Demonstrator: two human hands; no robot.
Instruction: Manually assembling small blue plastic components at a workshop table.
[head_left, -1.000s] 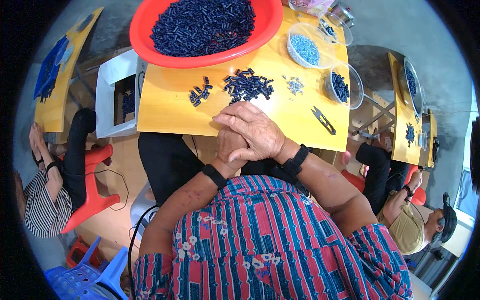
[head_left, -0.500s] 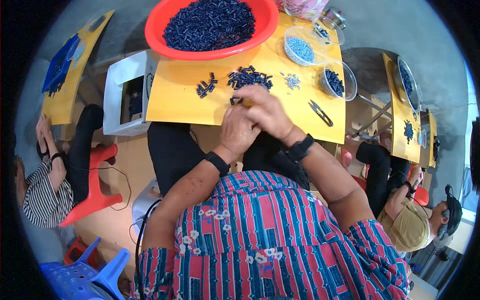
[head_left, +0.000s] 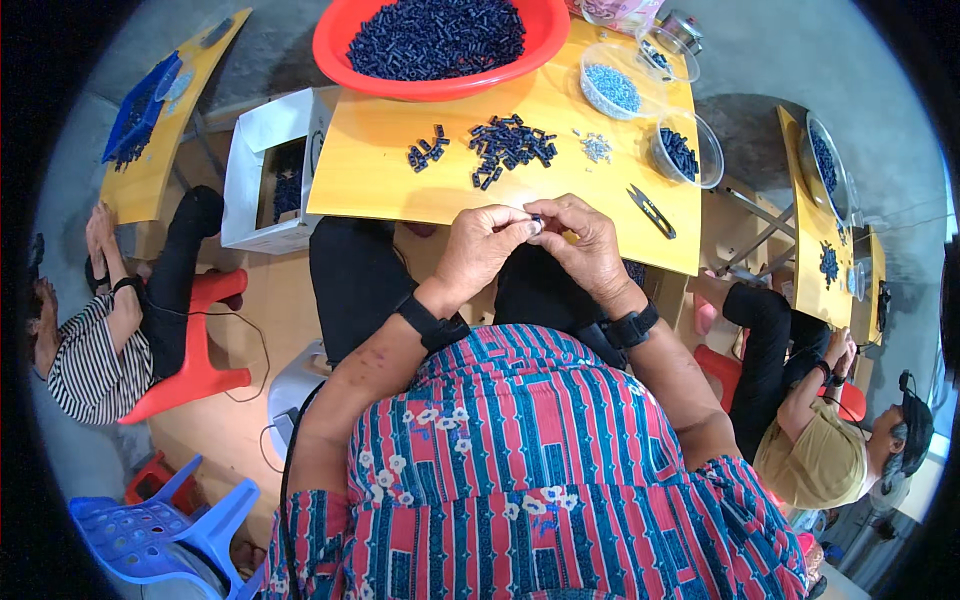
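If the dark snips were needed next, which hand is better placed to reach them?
Probably the right hand: the dark snips lie on its side of the table, closer to it than to the left hand. Both hands pinch a small dark piece, though.

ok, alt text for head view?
A person's left hand and right hand pinch a small dark piece at the near edge of a yellow table. On it: piles of dark pieces, a red basin of similar ones, clear tubs and black snips.
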